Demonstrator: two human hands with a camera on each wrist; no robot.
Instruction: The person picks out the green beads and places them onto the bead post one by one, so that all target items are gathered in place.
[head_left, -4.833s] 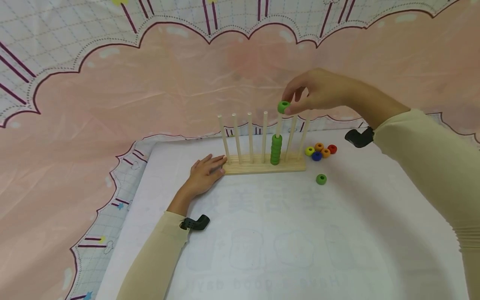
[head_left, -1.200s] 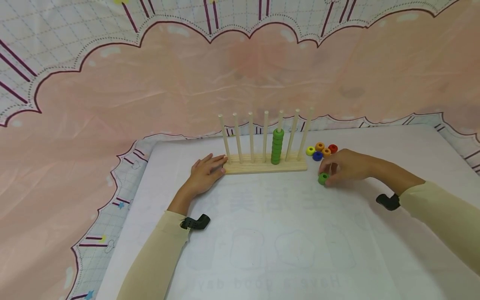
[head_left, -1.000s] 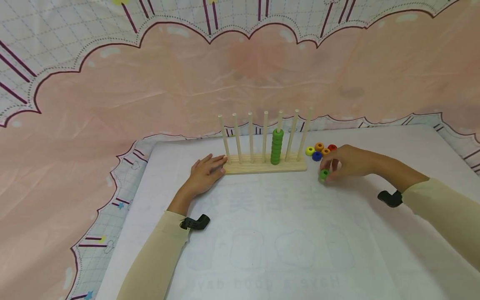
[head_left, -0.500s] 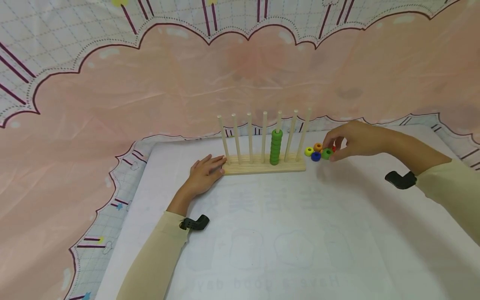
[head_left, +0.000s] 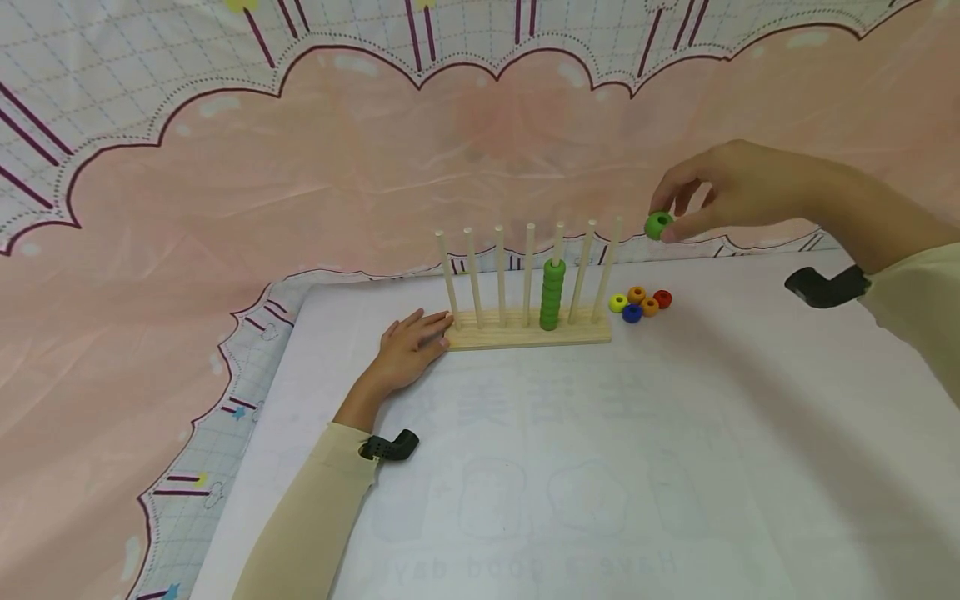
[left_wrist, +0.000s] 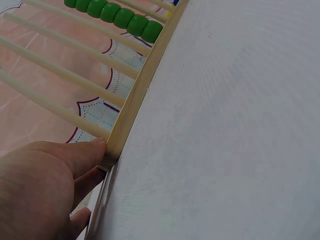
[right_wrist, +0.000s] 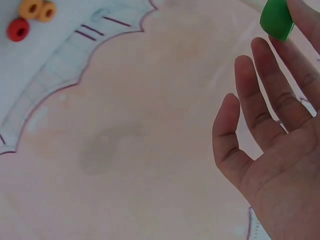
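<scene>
Head view: right hand (head_left: 731,187) is up in the upper right of the frame, thumb and forefinger pinching a green bead (head_left: 657,225) in the air, right of the rack and about level with the peg tops. Left hand (head_left: 408,346) lies flat at centre left, fingers straight, tips against the left end of the wooden peg rack (head_left: 528,332). Of the rack's seven upright pegs, only the fifth from the left holds anything: a green bead stack (head_left: 552,293). The other six are bare. Loose beads (head_left: 639,302) (yellow, blue, two orange, red) sit on the white mat (head_left: 600,467) just right of the base.

My read: carry step, bead lifted and not yet over a peg. The next move calls for bringing the bead leftwards over the green peg tip, hole lined up with it, before letting go.

Left wrist view: left hand (left_wrist: 45,185) at lower left, fingertips touching the end of the rack's base (left_wrist: 142,85); nothing gripped. Green stack (left_wrist: 115,14) at top.

Right wrist view: green bead (right_wrist: 276,19) at the upper right edge, held at the fingertips; thumb not visible here. The other fingers (right_wrist: 250,100) are loosely spread. Red and orange beads (right_wrist: 30,17) at upper left.
</scene>
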